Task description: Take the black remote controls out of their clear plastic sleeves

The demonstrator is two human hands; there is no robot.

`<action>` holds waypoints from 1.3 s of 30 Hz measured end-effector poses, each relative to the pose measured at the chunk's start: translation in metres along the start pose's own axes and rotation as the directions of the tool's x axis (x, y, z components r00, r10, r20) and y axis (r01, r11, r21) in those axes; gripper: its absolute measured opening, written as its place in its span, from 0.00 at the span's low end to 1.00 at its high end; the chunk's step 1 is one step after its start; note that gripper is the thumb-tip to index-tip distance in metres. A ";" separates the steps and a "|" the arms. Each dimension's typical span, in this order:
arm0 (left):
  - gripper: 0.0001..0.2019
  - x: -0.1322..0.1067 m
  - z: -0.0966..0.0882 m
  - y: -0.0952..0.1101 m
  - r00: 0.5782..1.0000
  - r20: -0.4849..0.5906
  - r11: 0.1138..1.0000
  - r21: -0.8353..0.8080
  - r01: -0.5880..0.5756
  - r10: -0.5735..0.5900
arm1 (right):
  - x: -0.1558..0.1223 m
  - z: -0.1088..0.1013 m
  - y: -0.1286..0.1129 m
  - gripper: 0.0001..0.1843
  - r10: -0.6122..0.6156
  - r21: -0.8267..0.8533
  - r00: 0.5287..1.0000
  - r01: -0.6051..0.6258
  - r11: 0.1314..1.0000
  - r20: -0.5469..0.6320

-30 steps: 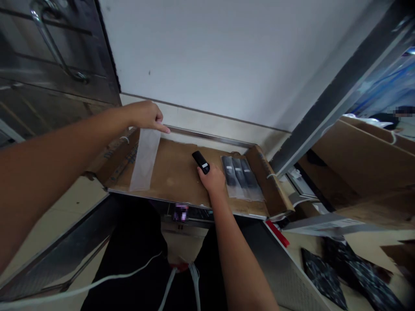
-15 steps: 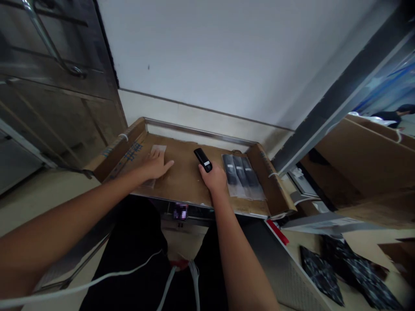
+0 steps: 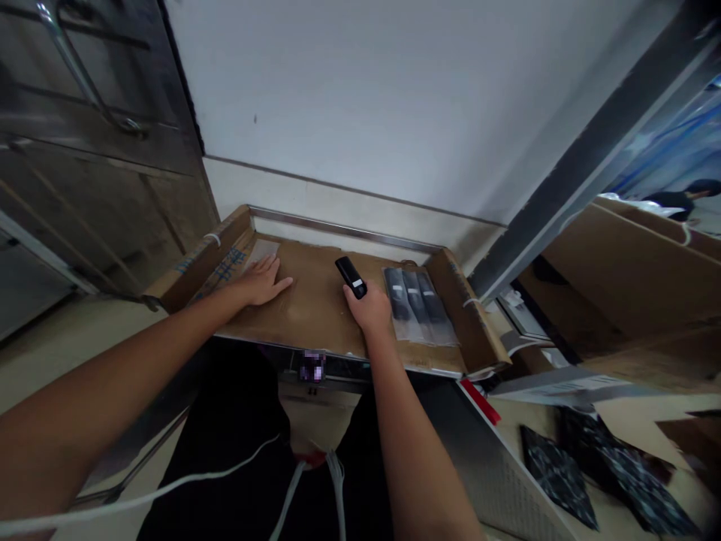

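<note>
My right hand [image 3: 370,309] is wrapped round the lower end of a slim black handset-like device [image 3: 349,273] with a small white label; its exact kind is not clear. It points away from me over the cardboard-lined tray [image 3: 315,300]. On the left of the tray, my left hand [image 3: 262,281] lies flat, fingers spread, over a clear plastic bag [image 3: 263,249] that it mostly covers. To the right of my right hand, several dark items in clear bags [image 3: 414,297] lie side by side, each with a white label.
Cardboard sides [image 3: 465,312] edge the tray at left and right. Behind it rises a white wall [image 3: 349,98], with a metal door [image 3: 101,150] to the left. A large cardboard box [image 3: 636,300] stands at the right, with a person [image 3: 681,199] beyond. Dark patterned bags [image 3: 563,473] lie on the floor.
My left hand has slid a little left with the clear bag under it. My right hand keeps its hold on the black device, nearly still. The whole view has shifted slightly.
</note>
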State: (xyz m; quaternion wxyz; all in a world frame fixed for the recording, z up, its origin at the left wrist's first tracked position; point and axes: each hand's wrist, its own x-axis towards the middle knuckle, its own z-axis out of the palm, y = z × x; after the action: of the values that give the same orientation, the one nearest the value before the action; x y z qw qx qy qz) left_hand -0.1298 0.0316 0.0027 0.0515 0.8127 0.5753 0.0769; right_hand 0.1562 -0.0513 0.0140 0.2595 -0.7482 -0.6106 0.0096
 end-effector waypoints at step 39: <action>0.21 -0.102 0.013 0.091 0.810 -0.534 0.778 -0.606 -0.166 -0.242 | 0.019 0.083 -0.172 0.15 -0.122 0.501 0.932 -0.070 0.863 0.341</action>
State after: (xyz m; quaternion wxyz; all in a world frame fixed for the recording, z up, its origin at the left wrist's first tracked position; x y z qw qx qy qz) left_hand -0.0764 -0.0950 -0.0011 0.1410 0.6714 0.5205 0.5084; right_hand -0.0227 0.0175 0.0170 0.3293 -0.6308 -0.6340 0.3030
